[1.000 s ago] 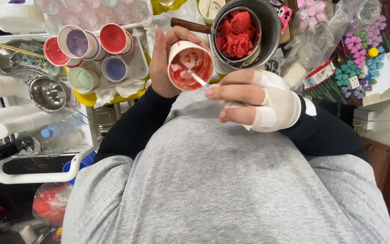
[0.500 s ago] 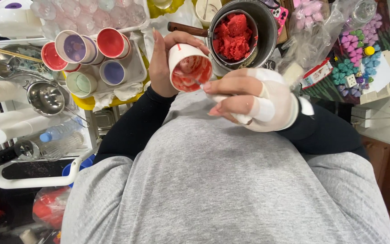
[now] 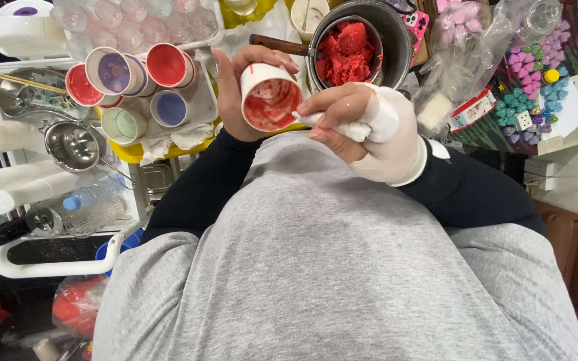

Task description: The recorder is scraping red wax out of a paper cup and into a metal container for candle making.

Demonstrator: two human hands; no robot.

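Note:
My left hand (image 3: pixel 232 93) grips a white paper cup (image 3: pixel 269 95) smeared red inside, tilted toward me in front of my chest. My right hand (image 3: pixel 362 127), wrapped in white bandage with bare fingers, is closed on a small tool whose tip is at the cup's rim; the tool itself is almost hidden by my fingers. Just beyond the cup sits a metal pot (image 3: pixel 396 40) with a brown handle, holding a smaller bowl of crumbly red material (image 3: pixel 346 53).
A tray (image 3: pixel 205 100) at left holds several paper cups with red, purple and green residue. Metal ladles (image 3: pixel 71 144) and plastic bottles (image 3: pixel 91 200) lie on a white rack. At right are plastic bags and small coloured flower-shaped pieces (image 3: pixel 536 73).
My right hand has curled its fingers and moved up to the cup's rim. The cup has shifted slightly left and tilted more.

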